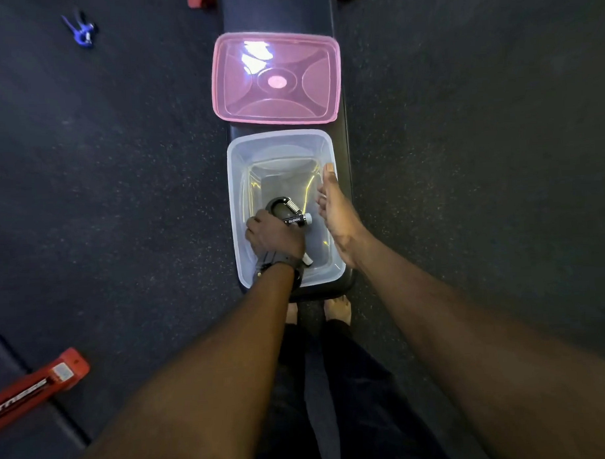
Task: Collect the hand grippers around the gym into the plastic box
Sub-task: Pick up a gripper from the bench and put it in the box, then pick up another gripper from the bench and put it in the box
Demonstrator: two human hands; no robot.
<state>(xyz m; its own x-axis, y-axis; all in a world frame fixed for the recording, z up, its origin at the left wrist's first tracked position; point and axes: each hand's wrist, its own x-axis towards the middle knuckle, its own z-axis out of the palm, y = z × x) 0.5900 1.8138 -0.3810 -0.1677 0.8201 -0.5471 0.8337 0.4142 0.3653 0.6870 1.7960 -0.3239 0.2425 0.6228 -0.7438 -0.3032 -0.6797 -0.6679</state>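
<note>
Left hand [274, 235] inside plastic box [239, 183] on bench [341, 142], fingers curled round black hand gripper [288, 214]. Right hand [336, 212] flat-fingered at box's right wall, holding nothing. Gripper likely rigid, light, sprung; hold by handles. Blue gripper [81, 31] on floor, far left of box.

A single head-worn wide-angle view looks almost straight down from standing height, facing twelve o'clock along a narrow black padded bench [341, 166]; the clear rectangular plastic box [236, 183] sits near centre, the speckled dark rubber floor [463, 155] far below.
</note>
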